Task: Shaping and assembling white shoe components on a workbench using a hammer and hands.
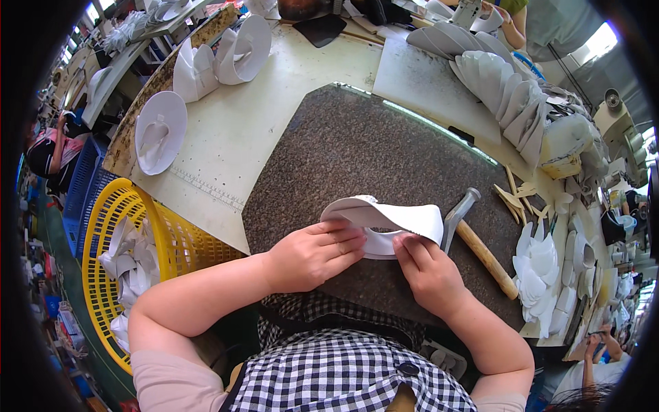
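Note:
A curved white shoe upper (405, 217) is held between my two hands over the dark speckled stone slab (322, 151). My left hand (312, 255) grips its left end, fingers laid across the inner edge. On the right side, my right hand (432, 273) pinches the lower edge with thumb and fingertips. The middle of the piece forms an open loop. Just right of my right hand lies a hammer (484, 257) with a wooden handle and metal head, resting on the slab.
White shoe uppers (160, 132) stand at the left of the pale table (274, 75). A yellow basket (168, 233) with white pieces sits beside my left arm, a blue crate (77, 196) beyond. Stacked white pieces (501, 96) and wooden sticks (511, 199) lie right. Other people work nearby.

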The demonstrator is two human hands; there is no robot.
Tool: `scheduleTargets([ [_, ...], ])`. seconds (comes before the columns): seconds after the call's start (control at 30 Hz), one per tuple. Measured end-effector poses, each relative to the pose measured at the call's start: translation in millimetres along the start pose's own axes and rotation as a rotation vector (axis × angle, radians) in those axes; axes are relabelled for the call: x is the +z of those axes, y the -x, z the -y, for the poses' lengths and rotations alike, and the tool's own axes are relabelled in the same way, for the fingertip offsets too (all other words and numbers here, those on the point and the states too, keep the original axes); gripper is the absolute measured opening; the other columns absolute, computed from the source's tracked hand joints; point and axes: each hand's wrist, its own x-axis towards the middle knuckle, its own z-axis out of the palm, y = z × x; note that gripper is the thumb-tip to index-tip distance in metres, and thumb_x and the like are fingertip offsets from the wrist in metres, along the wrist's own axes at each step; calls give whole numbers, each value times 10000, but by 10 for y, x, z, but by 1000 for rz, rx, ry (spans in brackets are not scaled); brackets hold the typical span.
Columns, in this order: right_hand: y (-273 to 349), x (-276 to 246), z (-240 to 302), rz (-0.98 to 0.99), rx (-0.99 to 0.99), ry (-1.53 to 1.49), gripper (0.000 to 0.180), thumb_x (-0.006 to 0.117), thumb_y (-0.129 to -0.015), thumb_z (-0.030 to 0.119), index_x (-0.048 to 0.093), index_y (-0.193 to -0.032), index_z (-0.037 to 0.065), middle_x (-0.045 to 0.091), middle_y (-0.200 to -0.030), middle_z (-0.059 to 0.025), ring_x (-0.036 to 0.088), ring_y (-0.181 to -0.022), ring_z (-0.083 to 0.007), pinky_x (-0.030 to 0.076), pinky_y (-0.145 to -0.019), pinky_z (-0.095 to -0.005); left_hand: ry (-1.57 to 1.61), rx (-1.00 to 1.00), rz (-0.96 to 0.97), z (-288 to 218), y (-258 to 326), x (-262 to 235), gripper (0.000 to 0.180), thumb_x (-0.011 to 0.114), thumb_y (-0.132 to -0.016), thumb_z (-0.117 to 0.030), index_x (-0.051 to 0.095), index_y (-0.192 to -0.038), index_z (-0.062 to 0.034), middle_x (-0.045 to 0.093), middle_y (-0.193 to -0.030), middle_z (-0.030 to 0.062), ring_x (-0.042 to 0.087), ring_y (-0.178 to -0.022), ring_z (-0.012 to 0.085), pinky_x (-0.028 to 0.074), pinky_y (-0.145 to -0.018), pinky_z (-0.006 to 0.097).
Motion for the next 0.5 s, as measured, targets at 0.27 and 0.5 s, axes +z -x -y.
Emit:
scheduleTargets([
  [0.27, 41, -50, -112, 50, -230, -34, 425, 523, -782, 123, 573, -1162, -59, 555, -1072, -149, 570, -985, -289, 467, -927, -404, -28, -65, 57, -279, -122, 58, 406, 541, -782, -166, 615, -1134, 21, 566, -1261, 174, 552, -1163, 267, 423, -1016, 407],
  [0.5, -259, 19, 289, 0, 62, 134, 461, 509, -795, 135, 540, -1215, -52, 530, -1099, -150, 528, -1028, -280, 414, -941, -430, -259, -81, -16, -48, -121, -74, 419, 490, -846, -182, 564, -1192, 42, 558, -1242, 165, 518, -1178, 273, 357, -1064, 441],
])
